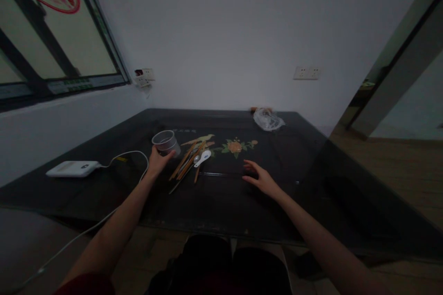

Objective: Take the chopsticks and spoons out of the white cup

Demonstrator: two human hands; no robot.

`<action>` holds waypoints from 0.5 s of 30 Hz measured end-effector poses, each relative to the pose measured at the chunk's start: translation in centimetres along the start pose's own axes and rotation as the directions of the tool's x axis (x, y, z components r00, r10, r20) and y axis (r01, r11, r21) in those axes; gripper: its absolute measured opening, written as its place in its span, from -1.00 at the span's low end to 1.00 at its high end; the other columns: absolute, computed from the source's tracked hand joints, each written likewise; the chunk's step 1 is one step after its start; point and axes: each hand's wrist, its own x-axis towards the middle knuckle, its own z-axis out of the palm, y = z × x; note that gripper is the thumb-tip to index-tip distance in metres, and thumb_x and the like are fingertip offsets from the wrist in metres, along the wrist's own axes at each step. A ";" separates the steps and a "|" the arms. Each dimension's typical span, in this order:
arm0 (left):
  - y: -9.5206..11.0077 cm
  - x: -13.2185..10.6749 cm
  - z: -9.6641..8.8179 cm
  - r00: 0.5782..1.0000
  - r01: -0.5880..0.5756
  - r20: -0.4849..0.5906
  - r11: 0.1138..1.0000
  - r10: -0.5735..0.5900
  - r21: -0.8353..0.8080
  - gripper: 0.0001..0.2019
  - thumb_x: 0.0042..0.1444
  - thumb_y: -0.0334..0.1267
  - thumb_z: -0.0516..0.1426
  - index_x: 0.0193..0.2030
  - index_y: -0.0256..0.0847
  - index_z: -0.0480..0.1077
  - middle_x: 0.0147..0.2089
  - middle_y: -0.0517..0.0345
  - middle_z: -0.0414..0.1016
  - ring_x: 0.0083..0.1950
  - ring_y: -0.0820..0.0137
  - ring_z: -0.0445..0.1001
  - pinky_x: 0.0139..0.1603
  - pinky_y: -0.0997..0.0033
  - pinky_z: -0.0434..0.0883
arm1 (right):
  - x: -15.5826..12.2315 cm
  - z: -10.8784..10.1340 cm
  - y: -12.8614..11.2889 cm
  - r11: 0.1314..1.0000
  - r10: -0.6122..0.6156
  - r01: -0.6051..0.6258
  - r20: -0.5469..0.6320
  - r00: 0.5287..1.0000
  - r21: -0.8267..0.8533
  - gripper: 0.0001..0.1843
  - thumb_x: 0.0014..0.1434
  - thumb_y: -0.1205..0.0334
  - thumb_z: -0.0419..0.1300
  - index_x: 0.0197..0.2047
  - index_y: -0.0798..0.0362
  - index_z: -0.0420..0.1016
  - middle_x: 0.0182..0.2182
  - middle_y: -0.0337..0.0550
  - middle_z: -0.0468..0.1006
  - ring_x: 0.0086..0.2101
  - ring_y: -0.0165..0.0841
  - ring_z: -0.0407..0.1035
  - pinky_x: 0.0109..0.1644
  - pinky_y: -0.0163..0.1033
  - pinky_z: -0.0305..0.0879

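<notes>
My left hand (159, 160) is closed round a clear plastic cup (166, 142) with a round open top, at the left of the table. Just right of it lies a loose pile of wooden chopsticks (188, 162). A white spoon with a blue mark (202, 158) rests on the pile, and beside it shows the bowl of a metal spoon (197, 158). My right hand (259, 178) is apart from these, low over the dark table, with fingers spread and slightly curled and nothing in them.
A white power bank (73, 168) lies at the left on the dark table (221, 207), its white cable (129, 151) running past my left forearm. A crumpled clear plastic bag (268, 120) sits near the wall. A dark flat object (358, 205) is at the right.
</notes>
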 end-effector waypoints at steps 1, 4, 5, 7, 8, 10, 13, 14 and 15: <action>-0.4 0.0 0.0 1.000 0.013 0.000 1.000 -0.013 0.007 -0.35 -0.15 -0.09 0.28 0.07 -0.30 0.20 0.10 -0.22 0.38 0.12 0.09 0.39 0.14 0.10 0.32 | 0.0 0.0 0.0 1.000 -0.001 0.001 0.000 1.000 -0.011 -0.38 0.04 0.13 0.28 0.16 -0.02 0.25 -0.01 -0.02 0.46 0.01 -0.23 0.37 0.15 -0.02 0.24; -1.1 0.3 0.2 1.000 0.027 0.001 0.999 -0.027 0.029 -0.35 -0.14 -0.08 0.28 0.06 -0.30 0.19 0.11 -0.21 0.38 0.13 0.10 0.38 0.14 0.13 0.32 | -0.1 -0.1 -0.1 0.999 -0.003 0.003 0.003 1.000 -0.035 -0.43 0.05 0.14 0.27 0.13 -0.01 0.29 0.00 -0.03 0.47 0.01 -0.22 0.37 0.15 -0.02 0.24; -1.3 0.4 0.3 1.000 0.028 0.003 0.999 -0.028 0.044 -0.35 -0.15 -0.09 0.28 0.06 -0.29 0.19 0.11 -0.20 0.38 0.13 0.10 0.38 0.14 0.13 0.32 | -0.1 -0.1 -0.1 0.999 -0.009 0.009 0.005 1.000 -0.048 -0.46 0.06 0.14 0.26 0.12 -0.01 0.31 0.01 -0.03 0.46 0.02 -0.22 0.37 0.16 -0.02 0.24; -1.5 0.6 0.5 0.999 0.033 0.009 0.997 -0.033 0.070 -0.35 -0.15 -0.09 0.29 0.07 -0.27 0.18 0.12 -0.20 0.37 0.14 0.10 0.38 0.14 0.13 0.32 | -0.1 -0.2 -0.1 0.995 -0.029 0.029 0.007 1.000 -0.091 -0.51 0.08 0.13 0.25 0.09 -0.02 0.35 0.03 -0.05 0.46 0.03 -0.22 0.35 0.17 -0.01 0.22; -1.6 0.6 0.5 0.999 0.039 0.012 0.996 -0.041 0.080 -0.34 -0.15 -0.10 0.29 0.07 -0.27 0.17 0.13 -0.20 0.37 0.14 0.10 0.37 0.15 0.13 0.31 | -0.2 -0.3 -0.1 0.992 -0.041 0.042 0.010 0.999 -0.117 -0.53 0.09 0.13 0.24 0.08 -0.02 0.37 0.04 -0.06 0.46 0.04 -0.21 0.35 0.18 0.00 0.21; -1.8 0.5 0.5 0.999 0.049 0.017 0.995 -0.051 0.088 -0.34 -0.15 -0.10 0.29 0.07 -0.26 0.16 0.14 -0.20 0.35 0.15 0.10 0.36 0.16 0.12 0.30 | -0.2 -0.4 0.0 0.984 -0.055 0.058 0.018 0.998 -0.167 -0.57 0.10 0.11 0.23 0.06 -0.02 0.40 0.02 -0.06 0.48 0.02 -0.20 0.35 0.17 0.01 0.21; -2.1 0.3 0.5 0.999 0.041 0.026 0.996 -0.043 0.078 -0.33 -0.15 -0.09 0.29 0.08 -0.26 0.15 0.15 -0.21 0.34 0.16 0.09 0.35 0.17 0.09 0.29 | -0.2 -0.5 0.0 0.975 -0.052 0.057 0.029 0.998 -0.213 -0.60 0.11 0.12 0.22 0.04 -0.02 0.44 -0.02 -0.06 0.50 -0.01 -0.20 0.37 0.14 0.02 0.24; -2.2 0.3 0.5 0.999 0.037 0.032 0.997 -0.039 0.074 -0.33 -0.15 -0.09 0.29 0.08 -0.27 0.15 0.14 -0.23 0.34 0.16 0.08 0.35 0.16 0.09 0.29 | -0.2 -0.5 -0.1 0.974 -0.051 0.056 0.030 0.998 -0.222 -0.61 0.11 0.12 0.22 0.03 -0.02 0.45 -0.03 -0.06 0.51 -0.02 -0.19 0.37 0.13 0.02 0.24; -2.3 0.3 0.6 0.999 0.032 0.039 0.997 -0.035 0.072 -0.32 -0.15 -0.09 0.29 0.08 -0.28 0.15 0.14 -0.24 0.34 0.16 0.08 0.35 0.16 0.08 0.29 | -0.2 -0.5 -0.2 0.972 -0.052 0.057 0.030 0.998 -0.227 -0.62 0.11 0.13 0.22 0.02 -0.03 0.45 -0.03 -0.07 0.51 -0.02 -0.19 0.38 0.13 0.02 0.25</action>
